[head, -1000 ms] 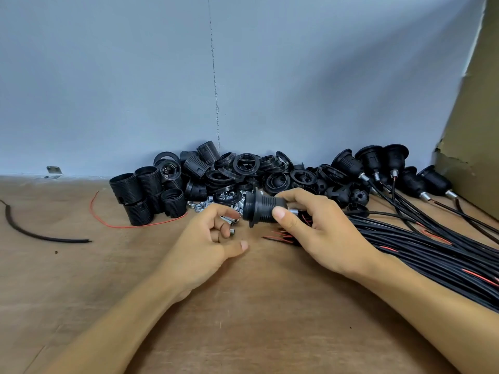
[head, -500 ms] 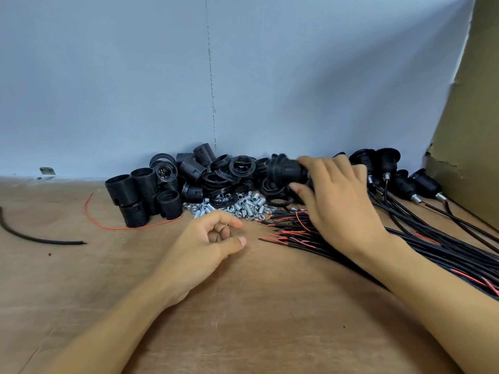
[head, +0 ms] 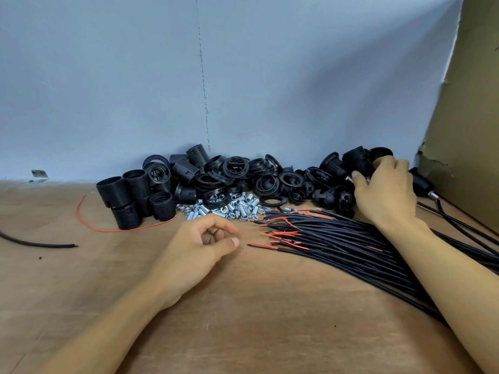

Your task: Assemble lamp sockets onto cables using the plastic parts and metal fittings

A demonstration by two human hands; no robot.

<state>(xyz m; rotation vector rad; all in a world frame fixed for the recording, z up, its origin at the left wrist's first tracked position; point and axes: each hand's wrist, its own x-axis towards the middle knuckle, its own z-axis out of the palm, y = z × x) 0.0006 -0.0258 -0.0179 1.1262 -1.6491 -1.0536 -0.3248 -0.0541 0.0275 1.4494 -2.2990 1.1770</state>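
Observation:
My right hand [head: 384,187] reaches to the far right and grips an assembled black lamp socket [head: 357,160], setting it among other finished sockets [head: 421,182] by the wall. My left hand [head: 201,240] rests on the wooden table [head: 243,306] with its fingers loosely curled; nothing shows in it. Just beyond it lies a heap of small metal fittings [head: 237,206]. Black threaded socket bodies [head: 135,195] and black rings [head: 237,168] are piled along the wall. A bundle of black cables [head: 337,238] with red stripped ends fans out under my right forearm.
A loose red wire [head: 89,225] curves beside the socket bodies at the left. A short black cable piece [head: 35,242] lies at the far left. A brown cardboard wall [head: 472,103] closes the right side, and a grey wall backs the table.
My right hand has carried the assembled socket from the table's middle to the far right, among the finished ones. My left hand has stayed put, fingers curled.

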